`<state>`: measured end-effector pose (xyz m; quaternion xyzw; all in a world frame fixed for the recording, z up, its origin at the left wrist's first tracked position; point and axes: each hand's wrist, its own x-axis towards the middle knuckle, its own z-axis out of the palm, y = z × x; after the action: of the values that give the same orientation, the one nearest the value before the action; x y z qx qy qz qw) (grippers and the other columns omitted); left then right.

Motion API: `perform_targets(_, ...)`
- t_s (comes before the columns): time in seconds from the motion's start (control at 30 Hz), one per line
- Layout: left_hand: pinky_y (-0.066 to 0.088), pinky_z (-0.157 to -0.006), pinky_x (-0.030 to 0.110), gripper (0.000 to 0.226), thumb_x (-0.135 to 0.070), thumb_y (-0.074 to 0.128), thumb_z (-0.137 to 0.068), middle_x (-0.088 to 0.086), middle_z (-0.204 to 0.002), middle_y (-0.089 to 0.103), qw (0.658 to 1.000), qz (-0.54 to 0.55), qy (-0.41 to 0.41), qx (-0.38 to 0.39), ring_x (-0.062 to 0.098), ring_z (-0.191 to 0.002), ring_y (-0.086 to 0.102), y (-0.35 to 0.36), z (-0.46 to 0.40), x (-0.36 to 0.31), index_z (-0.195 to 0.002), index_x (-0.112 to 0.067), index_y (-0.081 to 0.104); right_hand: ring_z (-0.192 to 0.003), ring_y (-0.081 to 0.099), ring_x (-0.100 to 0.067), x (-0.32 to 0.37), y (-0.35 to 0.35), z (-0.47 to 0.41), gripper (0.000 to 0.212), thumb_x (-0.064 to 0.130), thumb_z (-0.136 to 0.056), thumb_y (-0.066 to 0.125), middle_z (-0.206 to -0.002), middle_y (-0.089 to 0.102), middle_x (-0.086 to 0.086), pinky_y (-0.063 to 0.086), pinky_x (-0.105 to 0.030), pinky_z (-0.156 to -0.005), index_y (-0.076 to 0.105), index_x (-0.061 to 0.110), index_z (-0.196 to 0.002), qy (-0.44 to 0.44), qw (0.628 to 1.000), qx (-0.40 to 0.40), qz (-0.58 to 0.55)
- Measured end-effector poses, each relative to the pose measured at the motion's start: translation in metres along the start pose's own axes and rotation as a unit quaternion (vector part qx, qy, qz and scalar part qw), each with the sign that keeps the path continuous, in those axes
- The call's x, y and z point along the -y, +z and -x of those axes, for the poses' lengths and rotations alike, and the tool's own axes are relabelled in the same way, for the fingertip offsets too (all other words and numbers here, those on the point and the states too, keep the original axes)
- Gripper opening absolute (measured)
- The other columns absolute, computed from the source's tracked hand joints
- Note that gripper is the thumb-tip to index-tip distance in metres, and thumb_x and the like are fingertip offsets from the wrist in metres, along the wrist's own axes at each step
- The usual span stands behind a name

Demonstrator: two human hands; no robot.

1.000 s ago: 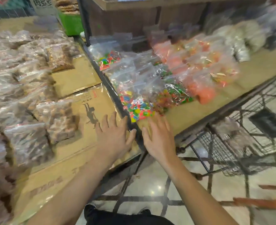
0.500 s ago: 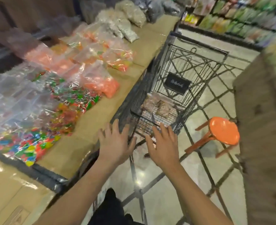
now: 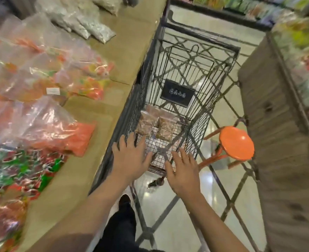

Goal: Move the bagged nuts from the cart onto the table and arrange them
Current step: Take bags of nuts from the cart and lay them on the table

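One black wire shopping cart (image 3: 190, 73) stood beside one cardboard-covered table (image 3: 130, 44). Two clear bags of brown nuts (image 3: 146, 122) lay in the cart. One round orange stool (image 3: 236, 142) stood nearby. Two bare hands (image 3: 130, 159) were in view.

Nut bags (image 3: 156, 123) in cart (image 3: 232, 57), table (image 3: 132, 42) left, stool (image 3: 236, 142) right, apparently just beside.

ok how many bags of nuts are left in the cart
2 that I can see, side by side on the cart floor: the left bag just beyond the left hand, the right bag beside it. A third may lie hidden behind them.
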<state>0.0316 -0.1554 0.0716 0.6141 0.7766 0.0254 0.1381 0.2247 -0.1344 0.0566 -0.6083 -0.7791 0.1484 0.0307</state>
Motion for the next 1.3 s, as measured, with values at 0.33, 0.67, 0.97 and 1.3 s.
perform_targets(0.33,0.023,-0.117,0.065,0.066,-0.059,0.032,-0.099,0.019,-0.164,0.022,0.994,-0.060,0.054,0.077,0.046,-0.149,0.020,0.020,-0.157,0.002,-0.156,-0.025,0.029,-0.148,0.037,-0.044,-0.023,0.036,-0.136,0.067,0.057,-0.101,0.033,-0.158,0.047,-0.015,0.029,-0.058,-0.122,0.055,0.014,-0.148,0.053,0.999,-0.001,-0.007)
perform_targets(0.67,0.016,-0.119,0.063,0.051,-0.052,0.036,-0.101,0.016,-0.161,0.021,0.980,-0.084,-0.023,0.181,0.044,-0.147,0.018,0.141,-0.309,-0.017,-0.145,-0.027,0.041,-0.156,0.023,-0.037,-0.093,0.139,-0.291,0.082,0.064,-0.098,0.009,-0.167,0.031,-0.012,0.017,-0.058,-0.126,0.032,0.016,-0.161,0.109,0.983,0.150,0.003)
perform_targets(0.97,0.054,-0.095,0.051,0.088,-0.065,0.046,-0.095,0.025,-0.152,0.035,0.952,0.064,-0.219,0.203,0.044,-0.123,0.055,0.264,-0.387,0.018,-0.156,-0.006,0.021,-0.113,0.061,-0.026,-0.124,0.236,-0.386,0.067,0.049,-0.102,0.058,-0.116,0.062,-0.007,0.048,-0.032,-0.098,0.036,0.005,-0.147,0.269,0.917,0.208,-0.209)
perform_targets(1.3,0.033,-0.115,0.057,0.102,-0.056,0.084,-0.072,0.019,-0.148,0.046,0.887,0.207,-0.387,0.146,0.040,-0.138,0.042,0.300,-0.420,0.014,-0.147,-0.010,0.032,-0.096,0.073,-0.023,-0.135,0.271,-0.409,0.038,0.035,-0.079,0.089,-0.100,0.074,0.001,0.062,-0.044,-0.090,0.065,0.022,-0.107,0.425,0.774,0.177,-0.436)
